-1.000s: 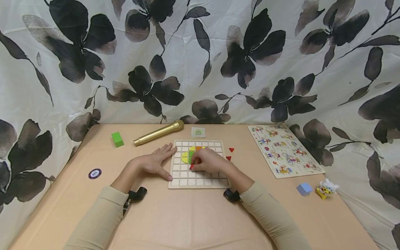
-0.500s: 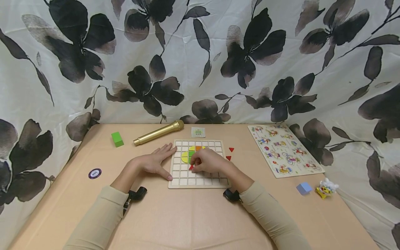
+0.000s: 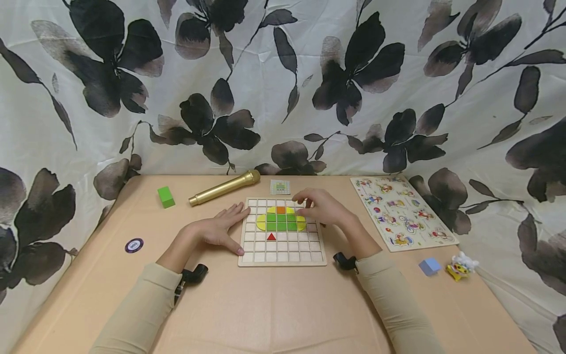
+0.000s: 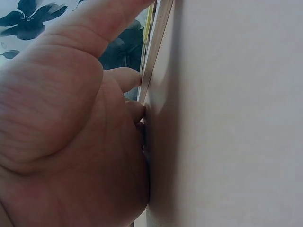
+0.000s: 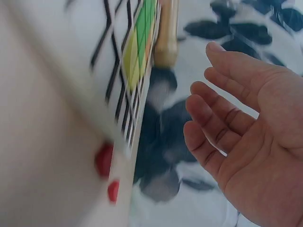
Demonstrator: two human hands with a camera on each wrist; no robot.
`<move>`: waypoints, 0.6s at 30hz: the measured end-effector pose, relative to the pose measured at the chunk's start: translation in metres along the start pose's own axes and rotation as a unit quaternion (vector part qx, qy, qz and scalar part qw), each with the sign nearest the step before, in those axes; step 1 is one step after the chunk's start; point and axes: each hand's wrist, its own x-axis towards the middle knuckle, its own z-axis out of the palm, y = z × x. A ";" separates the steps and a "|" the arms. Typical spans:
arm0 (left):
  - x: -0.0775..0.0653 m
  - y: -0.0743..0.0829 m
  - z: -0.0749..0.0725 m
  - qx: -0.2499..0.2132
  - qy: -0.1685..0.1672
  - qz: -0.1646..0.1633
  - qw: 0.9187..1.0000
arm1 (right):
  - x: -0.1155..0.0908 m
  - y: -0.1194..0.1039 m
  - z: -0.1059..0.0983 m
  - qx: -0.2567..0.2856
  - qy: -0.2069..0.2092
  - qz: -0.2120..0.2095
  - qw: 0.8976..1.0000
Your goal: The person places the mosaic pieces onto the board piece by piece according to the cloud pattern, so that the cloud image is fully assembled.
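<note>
A wooden grid board (image 3: 283, 260) lies mid-table, holding green squares (image 3: 281, 226), an orange square (image 3: 280, 210) and yellow rounded pieces (image 3: 261, 223). One red triangle (image 3: 271, 237) sits in a cell below them. My left hand (image 3: 216, 228) rests flat, fingers spread, its thumb and fingertips at the board's left edge; in its wrist view the palm (image 4: 71, 118) faces the camera. Over the board's upper right, my right hand (image 3: 325, 207) hovers with loosely bent fingers. Nothing is in the right palm (image 5: 265, 161) in its wrist view, where two blurred red pieces (image 5: 104, 161) lie beside the board.
Behind the board lie a gold microphone (image 3: 225, 188) and a small patterned card (image 3: 280, 187). Left are a green block (image 3: 166, 197) and a round purple chip (image 3: 134, 246). Right are a picture board (image 3: 402, 214), a blue block (image 3: 430, 267) and a small toy figure (image 3: 461, 268).
My right hand has let go of the red triangle, leaving it in the grid, and moved up and right. It now covers the loose red triangles in the head view. The left hand stays put.
</note>
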 end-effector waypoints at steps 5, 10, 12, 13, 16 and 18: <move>0.000 0.000 0.000 0.002 0.000 -0.001 1.000 | -0.008 0.028 -0.016 0.006 0.026 0.036 0.999; 0.001 -0.001 0.000 0.007 0.001 -0.003 1.000 | -0.017 0.053 -0.025 -0.003 0.039 0.061 0.997; 0.001 0.000 0.000 0.007 0.002 -0.002 1.000 | -0.020 0.063 -0.026 -0.003 0.041 0.074 0.996; 0.001 0.000 0.000 0.007 0.002 -0.002 1.000 | -0.021 0.068 -0.027 -0.001 0.039 0.080 0.996; 0.001 0.000 0.000 0.003 0.001 -0.002 1.000 | -0.023 0.079 -0.027 -0.002 0.024 0.083 0.996; 0.000 0.001 0.000 0.001 0.001 -0.003 1.000 | -0.024 0.085 -0.026 -0.005 0.007 0.080 0.997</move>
